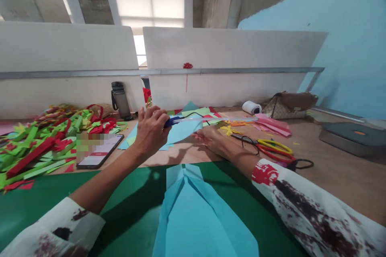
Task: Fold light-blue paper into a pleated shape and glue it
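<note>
My left hand is closed around a blue tool that looks like a glue gun, partly hidden by my fingers. A long clear stick extends from it to the right, and a black cord runs behind. Below the stick, my right hand has its fingers pinched at the raised, curling edge of a light blue paper sheet. Closest to me, a folded blue paper piece with a pointed flap pattern lies on the green surface.
Left are a heap of green and red paper strips, a phone and a dark bottle. Right are yellow-handled scissors, red handles, pink paper, a white roll, a handbag and a dark case.
</note>
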